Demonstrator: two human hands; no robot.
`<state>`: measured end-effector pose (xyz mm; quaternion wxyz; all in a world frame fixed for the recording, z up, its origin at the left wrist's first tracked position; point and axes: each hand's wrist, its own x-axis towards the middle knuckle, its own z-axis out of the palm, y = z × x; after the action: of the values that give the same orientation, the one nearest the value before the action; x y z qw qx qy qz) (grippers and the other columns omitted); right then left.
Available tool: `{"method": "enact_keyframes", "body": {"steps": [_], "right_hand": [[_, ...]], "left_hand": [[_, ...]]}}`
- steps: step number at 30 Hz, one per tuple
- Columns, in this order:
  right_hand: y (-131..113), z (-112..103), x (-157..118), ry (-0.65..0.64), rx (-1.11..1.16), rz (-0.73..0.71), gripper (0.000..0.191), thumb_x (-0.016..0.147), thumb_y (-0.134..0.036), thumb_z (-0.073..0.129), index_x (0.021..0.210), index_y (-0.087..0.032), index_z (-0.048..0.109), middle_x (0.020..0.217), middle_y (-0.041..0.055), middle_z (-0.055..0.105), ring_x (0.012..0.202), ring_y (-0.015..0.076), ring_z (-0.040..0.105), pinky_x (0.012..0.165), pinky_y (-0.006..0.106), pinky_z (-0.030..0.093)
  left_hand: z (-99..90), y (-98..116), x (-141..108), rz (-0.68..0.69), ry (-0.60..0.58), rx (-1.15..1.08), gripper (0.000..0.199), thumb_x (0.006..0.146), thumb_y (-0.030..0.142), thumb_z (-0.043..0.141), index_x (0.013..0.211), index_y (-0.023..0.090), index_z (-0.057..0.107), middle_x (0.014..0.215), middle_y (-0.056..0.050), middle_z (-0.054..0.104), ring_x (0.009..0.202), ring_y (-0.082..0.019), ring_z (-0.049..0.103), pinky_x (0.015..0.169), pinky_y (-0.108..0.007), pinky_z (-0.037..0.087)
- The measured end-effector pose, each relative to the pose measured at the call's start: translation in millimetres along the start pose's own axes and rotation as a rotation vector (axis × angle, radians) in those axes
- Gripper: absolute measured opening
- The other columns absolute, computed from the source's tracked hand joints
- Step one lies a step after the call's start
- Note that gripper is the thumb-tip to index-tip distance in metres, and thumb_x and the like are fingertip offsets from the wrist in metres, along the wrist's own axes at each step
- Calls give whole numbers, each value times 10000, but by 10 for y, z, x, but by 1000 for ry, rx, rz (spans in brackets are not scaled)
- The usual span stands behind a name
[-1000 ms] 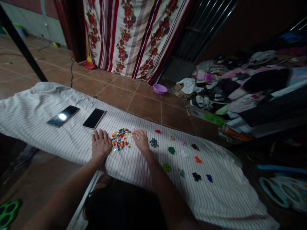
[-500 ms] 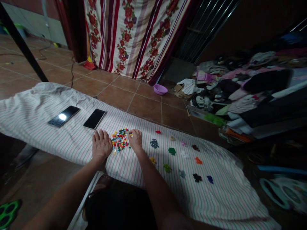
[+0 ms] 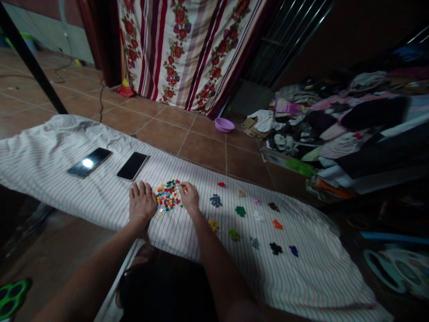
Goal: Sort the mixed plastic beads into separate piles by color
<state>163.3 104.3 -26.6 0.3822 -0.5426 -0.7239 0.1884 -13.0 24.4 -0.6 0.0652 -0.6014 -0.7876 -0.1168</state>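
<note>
A heap of small mixed-colour pieces [image 3: 168, 196] lies on the striped cloth [image 3: 187, 232]. Flat on the cloth at the heap's left edge rests my left hand [image 3: 143, 202], its fingers stretched out. My right hand [image 3: 189, 196] is at the heap's right edge with fingers curled together; whatever is between the fingertips is too small to make out. To the right, pieces sit in single-colour piles, among them a dark grey pile [image 3: 216, 200], a dark green pile [image 3: 240, 211], a yellow pile [image 3: 213, 225], a lime pile [image 3: 233, 235] and a red pile [image 3: 220, 184].
Two phones, a left one [image 3: 90, 163] and a right one [image 3: 132, 166], lie left of the heap. Beyond the cloth's far edge, a purple basin [image 3: 224, 125] stands on the tiled floor. Clothes [image 3: 335, 120] are piled at the right, and a floral curtain [image 3: 187, 53] hangs behind.
My right hand has shifted very slightly, its fingers still curled at the heap's edge. My left hand stays where it was, and the piles look the same.
</note>
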Motion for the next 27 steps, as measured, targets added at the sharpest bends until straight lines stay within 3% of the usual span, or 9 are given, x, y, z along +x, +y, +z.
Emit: {"method": "enact_keyframes", "body": {"steps": [14, 27], "right_hand": [[73, 2, -10, 152, 110, 298, 283, 912, -382, 417, 990, -251, 655, 954, 13, 746, 844, 190, 689, 781, 290, 500], [258, 55, 16, 163, 400, 250, 257, 804, -259, 498, 1002, -217, 656, 986, 59, 743, 938, 183, 692, 848, 323, 570]], "left_hand": [[7, -11, -6, 18, 23, 13, 574, 937, 313, 320, 1364, -20, 512, 1465, -279, 479, 1420, -431, 365, 1146, -537, 289], [-29, -9, -12, 26, 24, 0, 582, 920, 306, 329, 1371, -16, 506, 1459, -283, 487, 1413, -435, 370, 1118, -562, 311]]}}
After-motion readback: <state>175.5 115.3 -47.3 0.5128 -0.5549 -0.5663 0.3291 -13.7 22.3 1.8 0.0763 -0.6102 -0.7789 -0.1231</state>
